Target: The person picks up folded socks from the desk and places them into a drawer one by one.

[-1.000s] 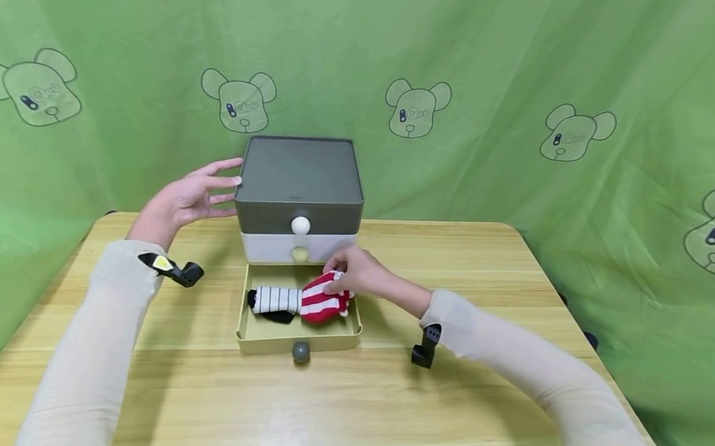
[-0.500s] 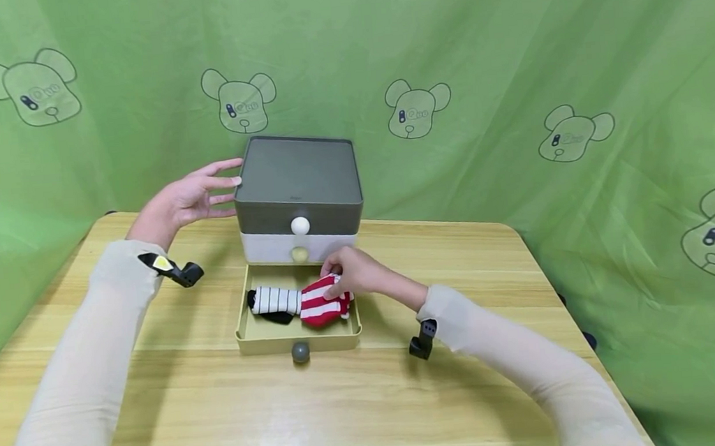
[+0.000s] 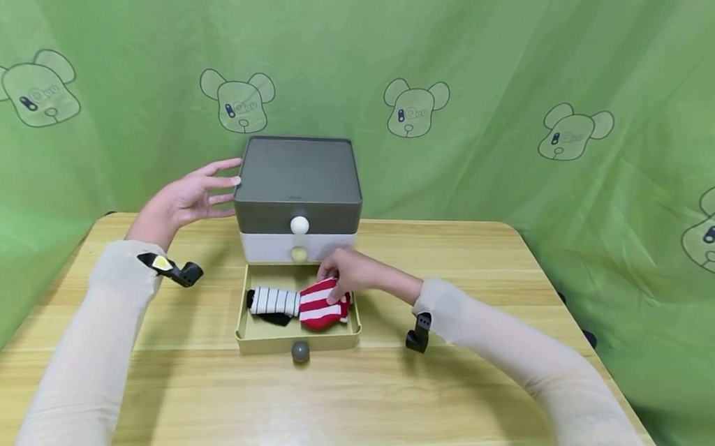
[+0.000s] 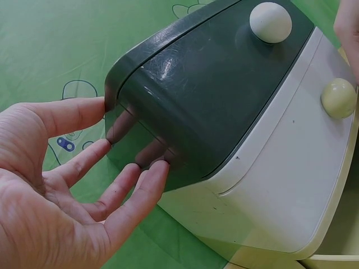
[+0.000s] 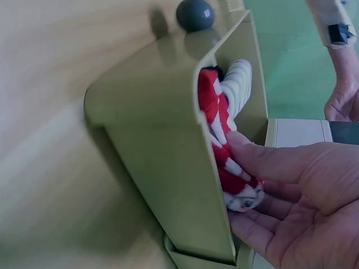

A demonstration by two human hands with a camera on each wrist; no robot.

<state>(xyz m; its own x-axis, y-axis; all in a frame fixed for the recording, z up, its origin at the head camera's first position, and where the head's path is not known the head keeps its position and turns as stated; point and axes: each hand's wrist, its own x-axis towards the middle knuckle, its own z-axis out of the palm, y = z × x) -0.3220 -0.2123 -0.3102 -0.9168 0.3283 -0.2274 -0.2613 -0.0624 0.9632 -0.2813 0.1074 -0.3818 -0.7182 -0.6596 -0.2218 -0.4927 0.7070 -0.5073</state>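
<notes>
In the head view, a small chest of stacked drawers (image 3: 303,171) stands on the table, dark grey on top and white below. Its lowest, pale yellow drawer (image 3: 300,343) is pulled out. Inside lie a white sock (image 3: 275,301) with thin black stripes and a red-and-white striped sock (image 3: 320,312), bundled up. My right hand (image 3: 355,271) pinches the red-and-white sock at its right end, thumb on top and fingers behind, as the right wrist view shows. My left hand (image 4: 61,185) rests its spread fingertips against the left side of the dark top drawer.
A wooden table (image 3: 183,412) carries the chest, with a green curtain (image 3: 475,32) behind. A white knob (image 3: 299,225) and a yellow knob (image 3: 299,254) stick out from the upper drawers, a grey knob (image 3: 300,352) from the lowest. Something black (image 3: 273,319) lies under the white sock.
My right hand has shifted slightly left and the forearm has turned a little. The red-and-white sock has moved slightly down towards the drawer front. My left hand has stayed put.
</notes>
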